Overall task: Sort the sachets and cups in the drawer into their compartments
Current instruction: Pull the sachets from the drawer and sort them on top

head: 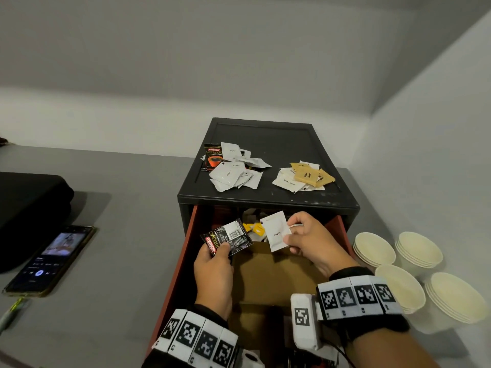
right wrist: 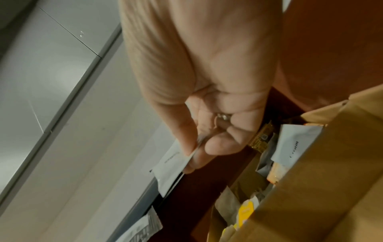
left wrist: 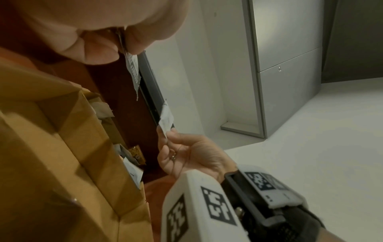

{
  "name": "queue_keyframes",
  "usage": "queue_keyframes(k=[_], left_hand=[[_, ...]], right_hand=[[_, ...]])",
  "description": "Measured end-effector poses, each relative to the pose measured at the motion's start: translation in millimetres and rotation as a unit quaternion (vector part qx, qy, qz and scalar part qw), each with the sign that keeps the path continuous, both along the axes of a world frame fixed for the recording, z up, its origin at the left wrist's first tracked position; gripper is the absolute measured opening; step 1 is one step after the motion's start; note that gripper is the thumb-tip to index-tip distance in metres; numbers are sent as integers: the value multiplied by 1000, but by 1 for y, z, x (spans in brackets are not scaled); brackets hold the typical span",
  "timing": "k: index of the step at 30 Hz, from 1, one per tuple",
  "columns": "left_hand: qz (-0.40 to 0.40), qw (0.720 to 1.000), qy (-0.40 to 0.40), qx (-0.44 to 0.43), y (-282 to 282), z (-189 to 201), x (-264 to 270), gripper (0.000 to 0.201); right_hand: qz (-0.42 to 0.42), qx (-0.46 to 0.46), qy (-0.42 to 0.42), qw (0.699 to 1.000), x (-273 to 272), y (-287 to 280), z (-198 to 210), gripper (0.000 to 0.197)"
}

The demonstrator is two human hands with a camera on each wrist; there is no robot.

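Observation:
My left hand pinches black and red coffee sachets above the open red drawer; their edge shows in the left wrist view. My right hand pinches a white sachet, marked Coffee, over the drawer's back part; the same white sachet shows in the right wrist view. Cardboard dividers split the drawer. Mixed sachets, some yellow, lie in its back compartment. Stacks of paper cups stand on the table to the right.
On the black cabinet top lie a pile of white coffee sachets with one black and red sachet, and a pile of white and brown sugar sachets. A phone and a black case lie at the left.

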State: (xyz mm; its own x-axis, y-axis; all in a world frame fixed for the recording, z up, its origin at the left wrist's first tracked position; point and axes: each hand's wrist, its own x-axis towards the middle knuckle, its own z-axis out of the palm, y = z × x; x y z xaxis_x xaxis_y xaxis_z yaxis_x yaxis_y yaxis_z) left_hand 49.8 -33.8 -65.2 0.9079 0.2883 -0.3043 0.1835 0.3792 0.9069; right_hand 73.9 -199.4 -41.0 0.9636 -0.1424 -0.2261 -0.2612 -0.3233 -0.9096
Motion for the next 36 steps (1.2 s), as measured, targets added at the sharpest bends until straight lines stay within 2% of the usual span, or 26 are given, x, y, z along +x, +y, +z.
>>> queue_keyframes(k=[9,12,14,16,18,20,23,26,28,30,33,36], left_hand=[[-14,1000,5,-7,3,-4,1,22],[-51,998,26,-21,2,-6,4,20],[-101,994,29,-37,-1,-3,3,16],[-146,989,-6,-9,-3,-2,0,13],[-160,985,-49,52,-2,-1,-2,13],[-139,984,-67,84,2,3,1,17],[-81,990,-91,78,8,20,19,19],[-29,982,-137,124,15,50,50,17],[-24,968,-165,188,18,71,74,12],[-32,957,-151,245,18,85,99,5],[-58,931,-102,345,17,95,136,15],[-122,879,-46,459,14,91,160,19]], right_hand=[[25,-5,-21,999,-7,4,-2,19],[79,5,-36,996,-8,15,2,27],[101,-42,-41,993,-8,23,3,31],[109,-100,-50,988,-8,31,3,29],[104,-106,-65,987,-11,35,4,25],[80,-74,-77,991,-14,32,5,19],[27,-23,-78,996,-19,22,11,9],[-15,-41,-72,996,-26,11,14,4],[-74,-66,-86,991,-31,3,12,8],[-170,-66,-122,976,-37,-5,11,15],[-299,-56,-148,941,-45,-17,12,16],[-319,-79,-89,940,-45,-31,4,33]])
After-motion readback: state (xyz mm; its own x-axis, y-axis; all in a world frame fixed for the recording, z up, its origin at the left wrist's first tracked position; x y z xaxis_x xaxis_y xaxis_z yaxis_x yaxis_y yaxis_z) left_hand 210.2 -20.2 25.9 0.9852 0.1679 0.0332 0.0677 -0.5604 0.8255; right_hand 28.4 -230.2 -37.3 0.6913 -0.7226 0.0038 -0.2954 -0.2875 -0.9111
